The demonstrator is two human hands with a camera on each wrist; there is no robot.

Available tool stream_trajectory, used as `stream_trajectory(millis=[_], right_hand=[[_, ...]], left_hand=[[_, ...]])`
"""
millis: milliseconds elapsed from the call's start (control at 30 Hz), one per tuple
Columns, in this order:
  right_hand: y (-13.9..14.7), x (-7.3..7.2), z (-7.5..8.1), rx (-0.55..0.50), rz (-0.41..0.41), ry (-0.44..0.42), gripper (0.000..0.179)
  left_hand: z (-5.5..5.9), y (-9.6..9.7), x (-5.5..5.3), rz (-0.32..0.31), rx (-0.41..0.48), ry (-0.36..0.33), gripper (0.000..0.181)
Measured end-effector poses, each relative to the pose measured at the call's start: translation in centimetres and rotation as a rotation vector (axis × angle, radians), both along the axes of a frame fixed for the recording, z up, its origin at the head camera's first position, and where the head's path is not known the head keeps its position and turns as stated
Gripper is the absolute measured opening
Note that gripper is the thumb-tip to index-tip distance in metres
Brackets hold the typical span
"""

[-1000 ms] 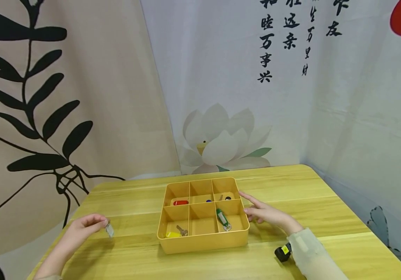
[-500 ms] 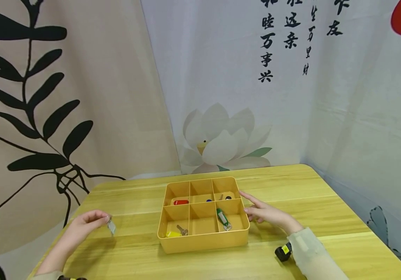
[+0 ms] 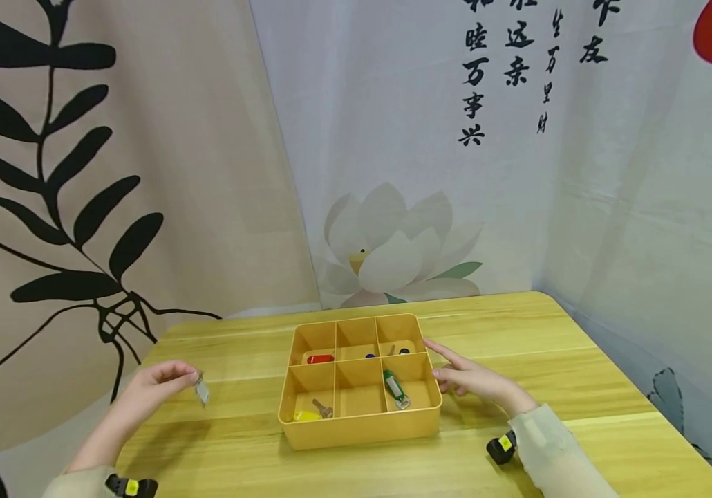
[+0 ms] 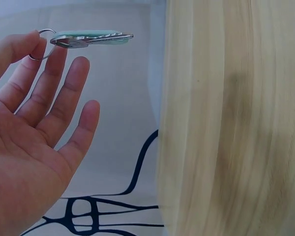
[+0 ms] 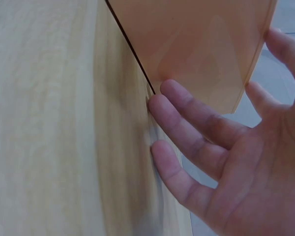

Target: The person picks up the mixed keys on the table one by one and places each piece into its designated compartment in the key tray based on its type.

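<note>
My left hand is raised over the table's left side. Its thumb and index finger pinch the ring of a key with a pale green key tag; the other fingers spread loosely. On the right, my right hand rests its fingertips at the side wall of a yellow-orange divided box, fingers extended. Inside the box lie a red key tag at back left, a yellow key tag with a key at front left, and a green key tag at front right.
The wooden table carries the box near its middle. Partly hidden blue and black pieces show in the back compartments. Black wrist cameras sit at both sleeves. A printed curtain hangs behind the table.
My left hand has risen and shifted slightly right with the key and its tag, so the left wrist camera has come into view. The right hand and the box stay put.
</note>
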State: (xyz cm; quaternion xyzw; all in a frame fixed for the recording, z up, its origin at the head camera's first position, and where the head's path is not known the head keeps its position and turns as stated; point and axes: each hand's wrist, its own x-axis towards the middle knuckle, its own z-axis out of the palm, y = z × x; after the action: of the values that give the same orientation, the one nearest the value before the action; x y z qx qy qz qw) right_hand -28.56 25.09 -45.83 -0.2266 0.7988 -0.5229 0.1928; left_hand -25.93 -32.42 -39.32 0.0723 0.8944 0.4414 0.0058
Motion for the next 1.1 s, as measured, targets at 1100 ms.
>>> stream_trajectory(millis=[1100], right_hand=[[-0.1, 0.3, 0.3, -0.014, 0.002, 0.011, 0.069]], left_hand=[[2.0, 1.8, -1.1, -0.049, 0.004, 0.059, 0.032]])
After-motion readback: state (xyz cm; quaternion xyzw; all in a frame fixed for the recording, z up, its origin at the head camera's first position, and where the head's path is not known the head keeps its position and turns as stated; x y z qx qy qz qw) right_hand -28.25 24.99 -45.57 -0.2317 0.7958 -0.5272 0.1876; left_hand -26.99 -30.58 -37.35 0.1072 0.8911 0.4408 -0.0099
